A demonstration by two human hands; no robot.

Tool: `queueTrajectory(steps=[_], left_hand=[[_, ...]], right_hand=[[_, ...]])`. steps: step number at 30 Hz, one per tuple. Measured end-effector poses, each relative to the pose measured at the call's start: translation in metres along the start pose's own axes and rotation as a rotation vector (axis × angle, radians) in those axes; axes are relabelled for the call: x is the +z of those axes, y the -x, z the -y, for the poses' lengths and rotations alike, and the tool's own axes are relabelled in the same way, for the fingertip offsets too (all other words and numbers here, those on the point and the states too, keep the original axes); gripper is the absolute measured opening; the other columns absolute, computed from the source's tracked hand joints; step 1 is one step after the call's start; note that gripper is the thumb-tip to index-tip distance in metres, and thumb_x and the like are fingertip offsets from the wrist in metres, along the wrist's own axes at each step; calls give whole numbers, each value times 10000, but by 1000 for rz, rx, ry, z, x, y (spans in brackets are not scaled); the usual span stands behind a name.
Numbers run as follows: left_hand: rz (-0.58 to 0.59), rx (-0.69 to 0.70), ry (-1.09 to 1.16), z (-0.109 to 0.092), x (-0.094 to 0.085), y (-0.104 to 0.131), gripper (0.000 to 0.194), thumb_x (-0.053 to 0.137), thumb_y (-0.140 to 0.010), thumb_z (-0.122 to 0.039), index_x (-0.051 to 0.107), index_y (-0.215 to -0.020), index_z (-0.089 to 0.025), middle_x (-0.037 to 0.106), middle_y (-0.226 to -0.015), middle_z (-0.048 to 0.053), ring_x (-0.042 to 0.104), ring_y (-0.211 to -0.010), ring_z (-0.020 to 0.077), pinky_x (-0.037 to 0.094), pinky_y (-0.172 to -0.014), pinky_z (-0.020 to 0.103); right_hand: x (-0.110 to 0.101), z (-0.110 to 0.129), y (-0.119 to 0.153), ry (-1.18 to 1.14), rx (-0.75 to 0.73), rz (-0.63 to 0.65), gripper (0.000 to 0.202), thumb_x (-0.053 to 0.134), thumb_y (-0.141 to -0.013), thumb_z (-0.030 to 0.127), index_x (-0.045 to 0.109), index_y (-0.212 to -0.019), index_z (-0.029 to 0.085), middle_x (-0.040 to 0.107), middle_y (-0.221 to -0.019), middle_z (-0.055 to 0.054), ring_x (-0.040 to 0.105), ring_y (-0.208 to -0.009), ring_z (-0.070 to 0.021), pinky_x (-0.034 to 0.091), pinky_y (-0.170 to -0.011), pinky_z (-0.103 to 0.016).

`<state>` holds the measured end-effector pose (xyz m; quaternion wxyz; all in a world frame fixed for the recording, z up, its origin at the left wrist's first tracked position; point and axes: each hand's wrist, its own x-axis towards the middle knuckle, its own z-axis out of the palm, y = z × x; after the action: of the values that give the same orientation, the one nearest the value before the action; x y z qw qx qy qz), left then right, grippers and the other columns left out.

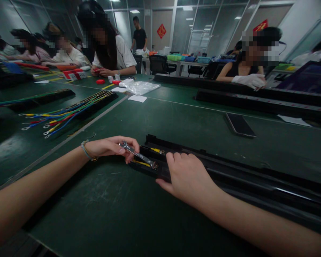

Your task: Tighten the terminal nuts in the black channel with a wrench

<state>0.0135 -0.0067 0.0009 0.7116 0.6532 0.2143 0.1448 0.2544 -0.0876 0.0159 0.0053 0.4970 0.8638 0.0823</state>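
My left hand (120, 147) is closed round the open-ended end of a silver combination wrench (141, 157). The wrench slants down to the right, and its far end sits at a bolt (155, 165) inside a long black trough-shaped housing (219, 167). Over that housing, near its left end, lies my right hand (188, 175), with its fingers bent across the channel and its thumb on the near side. Between the hands, a yellow cable sleeve (155, 150) runs to a metal terminal at the back of the housing. The palm hides what lies under my right hand.
A phone (240, 125) lies beyond the housing. Bundled coloured cables with ring lugs (66, 116) are at the left. Further off are a plastic bag (140, 87), white paper (137, 99) and more black housings (246, 101). Several people sit around the green table (96, 210).
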Motion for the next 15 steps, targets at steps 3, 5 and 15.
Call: queueTrajectory(steps=[3,5,15], left_hand=[[0,-3,-24,-1,0,0,346,587,-703,-332,528,-959,-106,545,-720,47,493,-681,177,385,-649,277],[-5,-5,-33,-2,1,0,351,588,-703,-333,527,-958,-101,546,-725,50,494,-686,179,382,-648,277],[-26,-31,-71,-5,3,-1,329,596,-698,-339,545,-928,-109,543,-733,48,493,-675,173,390,-631,265]], right_hand=[[0,0,0,6,2,-3,480,400,-701,560,509,-889,132,561,-758,-102,515,-681,-224,374,-615,-352],[0,0,0,3,1,-2,477,403,-702,556,509,-894,132,561,-757,-100,515,-683,-222,372,-617,-351],[0,0,0,-11,1,2,477,403,-702,552,511,-901,132,564,-765,-104,514,-687,-220,372,-614,-345]])
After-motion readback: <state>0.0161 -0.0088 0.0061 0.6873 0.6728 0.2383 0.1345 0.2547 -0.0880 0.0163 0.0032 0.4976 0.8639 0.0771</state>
